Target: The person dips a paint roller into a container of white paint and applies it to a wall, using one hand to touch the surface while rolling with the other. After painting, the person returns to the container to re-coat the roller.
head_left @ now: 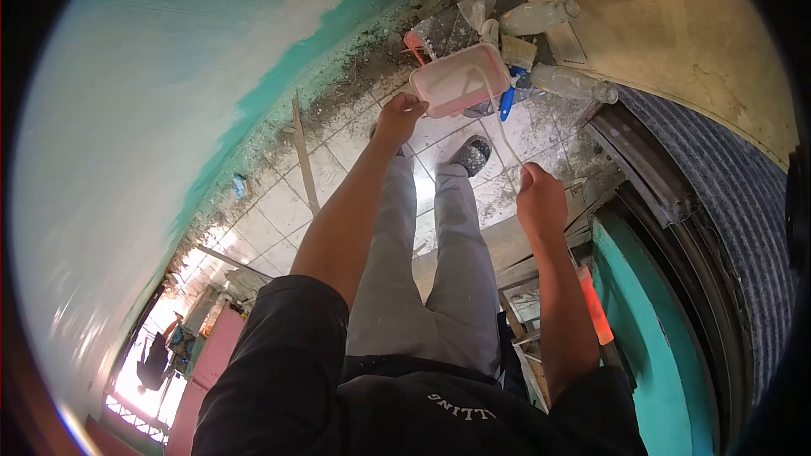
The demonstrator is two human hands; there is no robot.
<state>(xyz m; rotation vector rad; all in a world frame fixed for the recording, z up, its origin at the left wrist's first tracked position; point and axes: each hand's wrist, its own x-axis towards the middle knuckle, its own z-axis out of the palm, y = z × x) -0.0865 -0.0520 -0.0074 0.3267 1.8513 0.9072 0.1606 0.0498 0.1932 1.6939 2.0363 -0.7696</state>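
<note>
A shallow rectangular tub [460, 80], pale pink with whitish contents, is out in front of me. My left hand [400, 121] pinches its near left corner between thumb and fingers. My right hand [541, 203] is closed around the lower end of a long, thin, pale stick [500, 122]. The stick's far end reaches into the tub, and it looks bent in this view. Just right of the tub lies a paintbrush with a blue handle [507, 104] and pale bristles [518, 52].
Clear bottles [541, 17] and a plastic bag [477, 11] lie beyond the tub. A partly painted wall [169, 101] rises on the left. Wood strips [302, 156] and debris litter the tiled floor [334, 176]. Corrugated sheets [718, 194] and a teal panel [646, 338] stand at right.
</note>
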